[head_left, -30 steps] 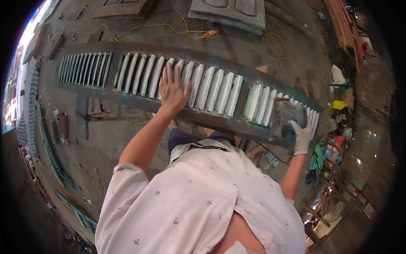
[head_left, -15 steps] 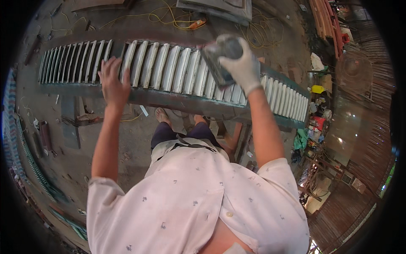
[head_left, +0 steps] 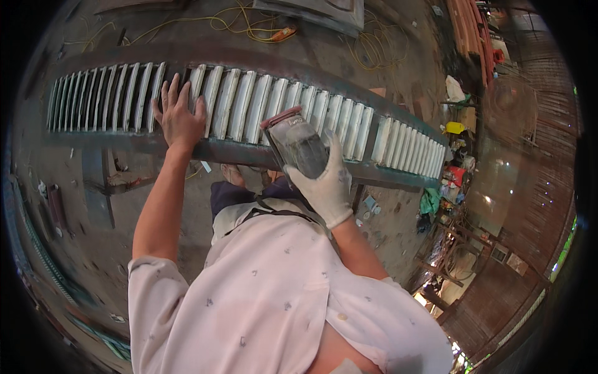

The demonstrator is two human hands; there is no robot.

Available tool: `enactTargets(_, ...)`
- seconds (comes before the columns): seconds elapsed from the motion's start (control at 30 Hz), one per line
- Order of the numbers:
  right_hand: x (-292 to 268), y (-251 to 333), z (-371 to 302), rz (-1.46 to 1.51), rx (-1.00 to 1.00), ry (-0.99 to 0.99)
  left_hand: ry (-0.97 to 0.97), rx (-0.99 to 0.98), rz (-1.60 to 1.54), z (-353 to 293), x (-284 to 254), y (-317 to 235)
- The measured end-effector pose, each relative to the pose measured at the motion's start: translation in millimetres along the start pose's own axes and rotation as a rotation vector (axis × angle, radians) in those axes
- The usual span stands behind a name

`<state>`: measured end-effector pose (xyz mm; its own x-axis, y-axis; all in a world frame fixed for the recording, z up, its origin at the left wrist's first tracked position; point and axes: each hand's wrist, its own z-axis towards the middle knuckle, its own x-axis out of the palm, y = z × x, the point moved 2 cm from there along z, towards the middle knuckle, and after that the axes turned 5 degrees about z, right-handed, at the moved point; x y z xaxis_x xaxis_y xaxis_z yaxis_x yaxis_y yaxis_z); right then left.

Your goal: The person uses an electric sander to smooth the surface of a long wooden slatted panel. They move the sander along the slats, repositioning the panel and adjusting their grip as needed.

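A long louvered wooden panel (head_left: 240, 151) with whitish slats and a dark frame lies across in front of me. My bare left hand (head_left: 180, 118) rests on it with fingers spread, over the crosspiece between two slat sections. In a pale work glove, my right hand (head_left: 324, 190) wraps round the dark body of an electric sander (head_left: 302, 144). The sander has a reddish edge at its pad and is tilted, at the near edge of the middle slats. Whether its pad touches the panel I cannot tell.
Beyond the panel, a yellow cord (head_left: 233, 26) with an orange connector (head_left: 284, 33) trails over the floor near a panelled wooden piece (head_left: 317, 14). At the right stand a yellow container (head_left: 455, 127), a green bag (head_left: 430, 201) and clutter. A foot shows below the panel.
My right hand has brought the sander left and nearer to me, from over the right-middle slats to the panel's near edge. My left hand has shifted slightly right along the panel.
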<state>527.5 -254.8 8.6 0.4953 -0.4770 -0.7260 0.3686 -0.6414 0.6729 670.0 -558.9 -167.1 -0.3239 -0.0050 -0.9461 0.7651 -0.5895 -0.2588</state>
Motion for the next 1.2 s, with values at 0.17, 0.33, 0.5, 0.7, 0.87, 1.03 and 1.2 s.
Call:
enactTargets(0.17,16.7,-44.3,-33.1,0.321,0.074,-0.051,0.005,0.007,0.015,0.8,0.7,-1.1)
enactTargets(0.33,16.3,-30.1,-35.1,0.344,0.120,-0.011,-0.020,0.032,0.034,-1.8,3.0,3.6)
enactTargets(0.5,23.0,0.1,18.9,0.258,0.112,-0.031,-0.011,0.059,0.077,0.4,6.9,6.3)
enactTargets(0.7,13.3,15.1,111.3,0.388,0.176,-0.049,0.007,0.056,0.098,-1.6,3.0,7.9)
enactTargets(0.87,21.6,-3.6,32.4,0.278,0.101,-0.133,0.006,0.046,0.085,-1.4,7.4,9.0)
enactTargets(1.03,26.2,3.7,26.4,0.379,0.214,-0.148,-0.007,0.063,0.052,-1.1,6.2,6.8)
enactTargets(1.2,16.0,1.0,131.9,0.731,0.204,-0.175,-0.020,0.076,0.025,2.2,4.5,5.4)
